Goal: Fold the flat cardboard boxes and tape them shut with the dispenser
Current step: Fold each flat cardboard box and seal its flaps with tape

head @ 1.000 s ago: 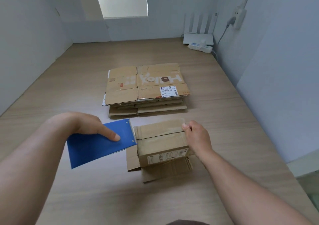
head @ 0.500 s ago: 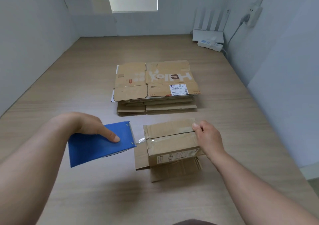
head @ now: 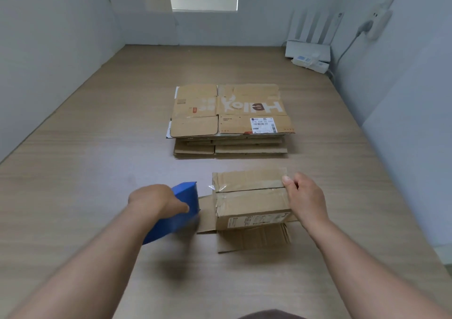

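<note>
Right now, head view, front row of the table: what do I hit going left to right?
left hand → blue tape dispenser that it grips → folded box → right hand holding the box's right end.

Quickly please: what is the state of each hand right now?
Left hand: closed, gripping the blue tape dispenser.
Right hand: closed, gripping the right end of the folded box.

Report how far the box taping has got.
Done: one box folded, tape along its top seam. In hand: left hand grips the dispenser beside it; right hand holds its right end. Left: flaps lie spread open on the table, and the stack of flat boxes waits.
</note>
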Demonstrator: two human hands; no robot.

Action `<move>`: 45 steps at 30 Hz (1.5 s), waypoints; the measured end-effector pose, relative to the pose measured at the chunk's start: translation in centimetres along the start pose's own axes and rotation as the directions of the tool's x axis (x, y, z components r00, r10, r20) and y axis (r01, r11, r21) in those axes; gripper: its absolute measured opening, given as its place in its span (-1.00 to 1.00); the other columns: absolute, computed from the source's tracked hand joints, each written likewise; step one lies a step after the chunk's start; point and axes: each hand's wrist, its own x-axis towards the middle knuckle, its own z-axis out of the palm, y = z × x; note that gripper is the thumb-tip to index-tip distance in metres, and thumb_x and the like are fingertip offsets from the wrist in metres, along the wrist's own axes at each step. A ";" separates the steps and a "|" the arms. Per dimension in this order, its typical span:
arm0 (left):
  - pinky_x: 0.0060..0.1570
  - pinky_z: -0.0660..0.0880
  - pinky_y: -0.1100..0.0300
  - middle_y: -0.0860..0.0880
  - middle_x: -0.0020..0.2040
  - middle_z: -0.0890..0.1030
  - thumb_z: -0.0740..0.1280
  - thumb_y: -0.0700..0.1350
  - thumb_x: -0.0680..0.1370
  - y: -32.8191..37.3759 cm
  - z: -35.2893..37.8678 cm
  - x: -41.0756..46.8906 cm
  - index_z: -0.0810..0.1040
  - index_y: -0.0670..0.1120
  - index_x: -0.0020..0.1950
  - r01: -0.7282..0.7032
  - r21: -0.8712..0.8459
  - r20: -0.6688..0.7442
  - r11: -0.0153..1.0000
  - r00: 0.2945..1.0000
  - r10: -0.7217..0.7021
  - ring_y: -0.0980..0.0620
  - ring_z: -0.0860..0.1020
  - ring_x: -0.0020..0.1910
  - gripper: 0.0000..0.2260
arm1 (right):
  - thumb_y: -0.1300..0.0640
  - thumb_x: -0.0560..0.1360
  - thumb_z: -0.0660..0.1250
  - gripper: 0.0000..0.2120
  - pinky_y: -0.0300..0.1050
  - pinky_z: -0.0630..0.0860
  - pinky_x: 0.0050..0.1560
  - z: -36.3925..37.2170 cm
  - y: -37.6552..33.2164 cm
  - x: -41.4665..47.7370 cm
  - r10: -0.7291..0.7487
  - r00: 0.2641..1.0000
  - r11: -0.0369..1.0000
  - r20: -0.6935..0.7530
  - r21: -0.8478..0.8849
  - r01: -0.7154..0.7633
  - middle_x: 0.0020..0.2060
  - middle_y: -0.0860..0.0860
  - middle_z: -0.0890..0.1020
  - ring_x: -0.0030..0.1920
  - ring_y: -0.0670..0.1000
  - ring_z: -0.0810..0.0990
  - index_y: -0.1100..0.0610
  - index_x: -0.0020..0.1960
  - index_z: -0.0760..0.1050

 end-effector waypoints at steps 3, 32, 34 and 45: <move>-0.12 0.43 0.17 0.01 -0.14 0.52 0.14 0.17 0.53 -1.5 1.3 0.3 0.44 -0.04 -0.01 0.021 -0.041 -0.064 0.999 0.998 -0.024 -0.02 0.52 -0.08 -0.70 | 0.07 0.60 0.19 -0.60 -0.18 0.11 -0.42 0.3 -0.2 0.2 0.014 1.000 1.000 0.009 -0.019 -0.014 -0.38 -0.04 0.36 -0.27 0.07 0.33 0.05 -0.38 0.20; 0.12 0.48 -0.05 -0.12 0.19 0.54 -0.04 0.12 0.64 10.4 6.2 -5.2 0.34 -0.09 0.30 -0.268 -0.888 -0.296 0.374 0.955 -0.018 -0.07 0.51 0.11 -0.61 | 0.01 0.62 0.11 -0.73 -0.08 0.27 -0.24 0.2 0.0 0.5 0.004 0.999 0.996 0.052 -0.089 0.000 -0.08 0.10 0.55 -0.13 0.10 0.43 0.14 -0.12 0.44; 0.09 0.45 0.04 -0.11 0.20 0.53 -0.04 0.18 0.64 10.5 5.4 -5.1 0.39 -0.10 0.30 -0.194 -0.907 -0.219 0.374 0.975 -0.025 -0.06 0.50 0.12 -0.54 | 0.00 0.63 0.07 -0.71 -0.07 0.28 -0.22 0.0 -0.2 0.4 -0.010 0.998 0.993 0.064 -0.115 0.017 -0.03 0.12 0.55 -0.09 0.12 0.45 0.15 -0.09 0.44; -0.13 0.41 0.08 -0.15 0.09 0.59 0.12 0.33 0.54 12.9 5.2 -5.2 0.42 -0.18 0.22 -0.012 -0.738 -0.297 0.675 0.904 -0.308 -0.18 0.54 0.08 -0.40 | -0.49 0.34 0.19 -0.13 0.01 0.41 0.12 0.5 -3.8 -1.0 0.144 0.983 0.929 0.118 -0.357 -0.093 0.25 0.15 0.43 0.28 0.17 0.39 0.23 0.28 0.29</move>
